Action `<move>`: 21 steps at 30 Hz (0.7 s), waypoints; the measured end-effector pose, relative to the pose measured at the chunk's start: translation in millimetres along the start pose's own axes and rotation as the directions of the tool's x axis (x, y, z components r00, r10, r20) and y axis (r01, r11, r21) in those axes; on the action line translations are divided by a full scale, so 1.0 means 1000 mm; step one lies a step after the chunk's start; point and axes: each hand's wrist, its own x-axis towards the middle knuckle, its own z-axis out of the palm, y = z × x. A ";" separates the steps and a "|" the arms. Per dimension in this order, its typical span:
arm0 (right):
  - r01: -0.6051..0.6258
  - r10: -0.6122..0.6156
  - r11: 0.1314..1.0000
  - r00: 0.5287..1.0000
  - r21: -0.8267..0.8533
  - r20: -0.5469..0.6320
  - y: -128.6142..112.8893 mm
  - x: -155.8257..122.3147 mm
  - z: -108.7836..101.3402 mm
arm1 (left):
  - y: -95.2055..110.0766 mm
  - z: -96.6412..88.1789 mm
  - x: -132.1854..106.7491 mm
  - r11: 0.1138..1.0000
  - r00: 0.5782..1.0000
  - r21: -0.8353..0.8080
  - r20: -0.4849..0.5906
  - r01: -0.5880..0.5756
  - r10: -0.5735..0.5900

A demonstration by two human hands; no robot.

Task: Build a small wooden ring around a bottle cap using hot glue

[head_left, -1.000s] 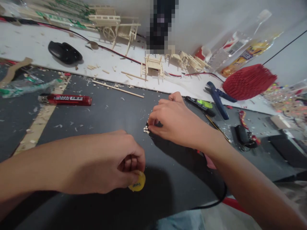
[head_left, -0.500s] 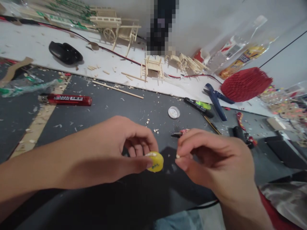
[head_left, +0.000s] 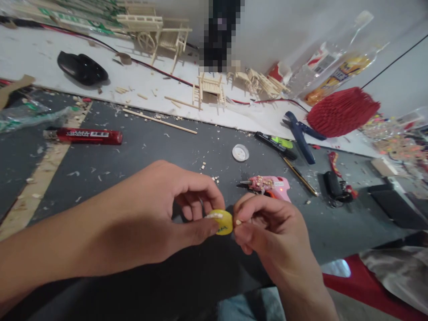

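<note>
Between thumb and fingers, my left hand [head_left: 180, 209] grips a yellow disc [head_left: 226, 223] with dark writing on its face. A short row of pale little pieces [head_left: 215, 215] lies along the disc's upper edge. My right hand [head_left: 267, 227] is closed in a pinch on a tiny pale piece of wood [head_left: 238, 222], close by the disc's right edge; whether the two touch I cannot tell. Just beyond my right hand lies a pink glue gun [head_left: 267, 183], its dark nozzle pointing left and a small orange light on its body.
A white round cap [head_left: 240, 153], a black marker [head_left: 276, 146], blue-handled pliers [head_left: 301, 136] and a red cutter-like tube [head_left: 87, 136] lie on the dark table. Small stick models [head_left: 210, 87], including a cart [head_left: 143, 31], stand along the white board behind. Wood scraps are scattered about.
My right hand has moved left with the tiny piece, up to the yellow disc. The glue gun, mostly covered before, now shows. The view has shifted slightly.
</note>
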 end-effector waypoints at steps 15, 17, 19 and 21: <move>0.152 -0.168 0.952 0.985 -0.266 -0.039 0.003 -0.001 0.001 | -0.006 -0.001 0.003 0.999 0.999 -0.016 0.011 -0.040 0.040; 0.166 -0.184 0.937 0.983 -0.307 -0.030 0.003 -0.001 0.002 | -0.006 0.000 0.003 0.999 0.999 -0.021 0.010 -0.032 0.032; 0.173 -0.193 0.930 0.981 -0.323 -0.031 0.003 -0.002 0.003 | -0.006 0.001 0.002 0.999 0.999 -0.024 0.004 -0.032 0.032; 0.172 -0.199 0.929 0.979 -0.328 -0.050 0.003 -0.002 0.003 | -0.007 0.001 0.002 0.999 0.999 -0.029 -0.002 -0.039 0.039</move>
